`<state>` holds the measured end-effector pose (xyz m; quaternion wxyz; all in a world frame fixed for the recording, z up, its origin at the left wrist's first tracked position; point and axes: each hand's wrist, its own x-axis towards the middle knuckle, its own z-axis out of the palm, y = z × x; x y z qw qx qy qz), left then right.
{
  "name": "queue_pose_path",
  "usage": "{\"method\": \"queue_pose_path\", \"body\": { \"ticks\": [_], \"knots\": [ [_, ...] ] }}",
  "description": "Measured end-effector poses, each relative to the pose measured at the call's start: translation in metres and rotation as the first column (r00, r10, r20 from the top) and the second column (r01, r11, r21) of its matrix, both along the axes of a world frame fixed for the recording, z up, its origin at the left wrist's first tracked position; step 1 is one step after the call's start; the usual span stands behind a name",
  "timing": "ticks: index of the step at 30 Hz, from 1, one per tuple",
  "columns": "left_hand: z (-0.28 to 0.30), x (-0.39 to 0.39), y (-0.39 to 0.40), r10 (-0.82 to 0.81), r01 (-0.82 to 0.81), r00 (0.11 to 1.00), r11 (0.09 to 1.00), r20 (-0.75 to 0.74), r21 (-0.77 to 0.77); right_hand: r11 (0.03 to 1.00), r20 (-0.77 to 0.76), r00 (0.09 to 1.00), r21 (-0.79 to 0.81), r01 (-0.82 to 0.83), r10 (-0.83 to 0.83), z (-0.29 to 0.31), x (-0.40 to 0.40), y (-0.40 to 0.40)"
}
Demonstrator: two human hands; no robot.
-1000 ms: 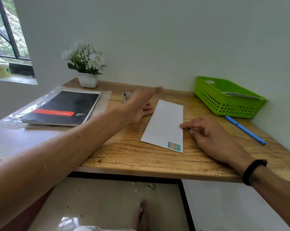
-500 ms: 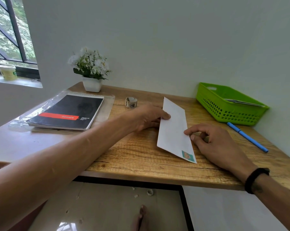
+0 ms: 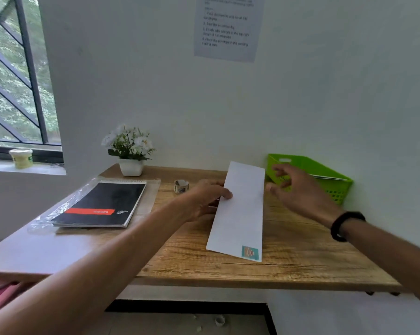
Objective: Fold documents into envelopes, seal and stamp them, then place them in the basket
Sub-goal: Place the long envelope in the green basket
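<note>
A white envelope (image 3: 240,211) with a teal stamp (image 3: 249,252) at its near right corner is lifted off the wooden desk (image 3: 288,257), tilted up. My left hand (image 3: 207,199) pinches its left edge, thumb on top. Just right of the envelope, my right hand (image 3: 298,189) hovers with spread, relaxed fingers and holds nothing. The green basket (image 3: 325,170) stands at the back right against the wall, partly hidden by my right hand, with an envelope lying in it.
A roll of stamps (image 3: 180,185) sits at the desk's middle back. A black spiral pad (image 3: 102,205) on a plastic sleeve lies at the left. A potted white flower (image 3: 129,151) stands behind it. An instruction sheet (image 3: 227,27) hangs on the wall.
My left hand has lifted the envelope higher off the desk and toward the basket. My right hand has let go of its right edge and risen. The camera has tilted up.
</note>
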<state>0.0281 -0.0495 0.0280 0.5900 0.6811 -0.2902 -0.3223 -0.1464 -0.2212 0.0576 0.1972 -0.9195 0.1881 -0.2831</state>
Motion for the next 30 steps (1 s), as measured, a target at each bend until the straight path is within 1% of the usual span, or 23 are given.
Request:
{"method": "queue_pose_path", "body": {
  "ticks": [2,5,7,9,12,15,19,24,25,27,29,30],
  "knots": [
    [0.009,-0.004,0.001,-0.018,0.017,0.998,1.000,0.064,0.017,0.998,0.026,1.000,-0.063,0.013,-0.012,0.024,0.003,-0.008],
    [0.030,-0.013,0.004,-0.076,0.068,0.974,0.997,0.215,0.047,0.994,0.027,1.000,-0.112,0.003,0.000,0.055,0.001,-0.016],
    [0.046,-0.019,0.007,-0.082,0.067,0.935,0.996,0.345,0.057,0.993,0.029,1.000,-0.119,-0.002,0.005,0.070,-0.003,-0.017],
    [0.061,-0.023,0.010,-0.095,0.068,0.872,0.995,0.479,0.075,0.993,0.045,0.999,-0.121,-0.005,0.010,0.080,-0.007,-0.015],
    [0.077,-0.031,0.017,-0.125,0.048,0.709,0.990,0.694,0.130,0.993,0.063,0.998,-0.117,0.007,0.000,0.087,-0.017,-0.013],
    [0.088,-0.041,0.021,-0.137,-0.007,0.535,0.986,0.833,0.167,0.992,0.059,0.998,-0.128,0.008,-0.001,0.090,-0.029,-0.010],
    [0.094,-0.053,0.027,-0.107,-0.082,0.303,0.987,0.947,0.138,0.989,0.021,1.000,-0.147,-0.001,0.004,0.091,-0.045,-0.003],
    [0.104,-0.064,0.030,-0.079,-0.195,0.036,0.977,0.996,0.084,0.969,0.027,0.999,-0.248,-0.017,0.025,0.094,-0.058,0.011],
    [0.106,-0.064,0.028,-0.078,-0.202,-0.005,0.977,0.997,0.076,0.959,0.028,0.999,-0.283,-0.014,0.023,0.095,-0.059,0.015],
    [0.110,-0.063,0.025,-0.072,-0.205,-0.056,0.977,0.996,0.059,0.937,0.023,0.999,-0.348,-0.014,0.023,0.099,-0.059,0.022],
    [0.113,-0.061,0.020,-0.038,-0.203,-0.093,0.979,0.995,0.019,0.937,0.013,1.000,-0.350,-0.020,0.026,0.101,-0.060,0.027],
    [0.114,-0.061,0.015,-0.006,-0.194,-0.104,0.981,0.995,-0.015,0.947,0.019,0.999,-0.319,-0.020,0.027,0.102,-0.061,0.028]
  ]
}}
